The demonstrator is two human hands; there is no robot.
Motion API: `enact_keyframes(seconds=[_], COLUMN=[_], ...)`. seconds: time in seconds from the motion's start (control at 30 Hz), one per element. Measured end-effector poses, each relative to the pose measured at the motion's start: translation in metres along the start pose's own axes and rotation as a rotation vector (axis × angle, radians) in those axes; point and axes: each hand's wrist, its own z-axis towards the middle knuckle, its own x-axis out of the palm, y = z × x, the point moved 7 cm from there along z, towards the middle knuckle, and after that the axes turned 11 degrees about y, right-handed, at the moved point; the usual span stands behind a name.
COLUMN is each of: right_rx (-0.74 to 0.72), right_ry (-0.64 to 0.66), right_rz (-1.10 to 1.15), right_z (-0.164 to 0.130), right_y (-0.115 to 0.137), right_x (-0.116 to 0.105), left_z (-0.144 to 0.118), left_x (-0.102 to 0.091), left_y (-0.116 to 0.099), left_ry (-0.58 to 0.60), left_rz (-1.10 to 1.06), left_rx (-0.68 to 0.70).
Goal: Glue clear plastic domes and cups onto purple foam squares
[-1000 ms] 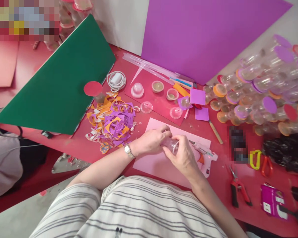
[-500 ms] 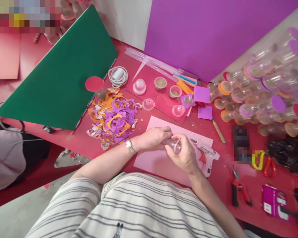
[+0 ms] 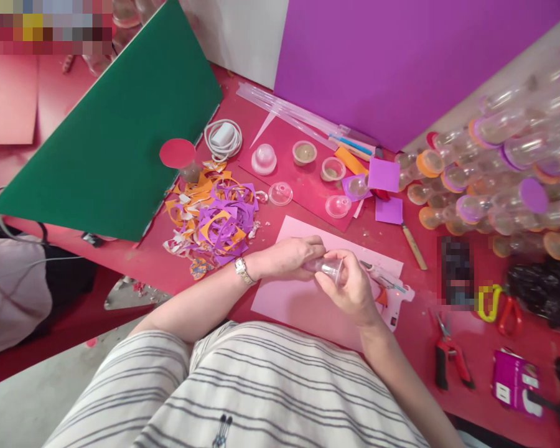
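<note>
Between my two hands lies a clear plastic cup (image 3: 327,267) on its side, above the pink sheet (image 3: 287,305). My left hand (image 3: 297,256), with a watch at the wrist, is closed around its narrow left end, and its fingertips are partly hidden. At the wider rim on the right, my right hand (image 3: 352,286) grips the cup between thumb and fingers. A white glue gun (image 3: 387,286) rests on the pink sheet just right of my right hand, partly covered by it.
Purple and orange paper scraps (image 3: 226,218) pile up left of the sheet. Clear plastic domes (image 3: 264,159) and small cups stand behind. Stacked clear bottle shapes (image 3: 490,162) fill the right back. Red-handled pliers (image 3: 450,358) lie right; a green board (image 3: 121,124) leans left.
The cup has turned slightly, and more of its side shows between my hands. My right hand has shifted a little to the right. The view has moved slightly.
</note>
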Motion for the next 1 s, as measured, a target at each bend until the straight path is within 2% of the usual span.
enact_keyframes(seconds=[0.17, 0.27, 0.37, 0.5, 0.6, 0.73, 1.0], right_rx=[0.043, 0.064, 0.059, -0.021, -0.008, 0.090, 0.135], right_ry=[0.104, 0.112, 0.129, 0.177, 0.130, 0.043, -0.024], right_rz=[0.280, 0.365, 0.480, 0.647, 0.599, 0.511, 0.718], right_z=[-0.002, -0.002, -0.003, -0.004, -0.002, -0.001, -0.003], right_y=[-0.013, -0.014, -0.008, 0.005, 0.004, -0.008, -0.010], right_x=[0.002, 0.001, 0.000, 0.000, -0.004, -0.005, 0.000], left_z=[0.000, 0.002, 0.004, 0.003, 0.000, -0.001, -0.002], left_x=[-0.001, 0.001, 0.004, 0.001, -0.009, -0.016, -0.017], left_y=[-0.003, -0.001, 0.002, 0.000, -0.001, 0.001, 0.005], left_ry=[-0.020, -0.034, -0.042, -0.093, -0.171, -0.182, -0.168], left_rz=[-0.068, -0.040, 0.008, 0.028, 0.058, 0.143, 0.072], left_rx=[0.065, 0.063, 0.014, 0.006, 0.001, -0.039, -0.058])
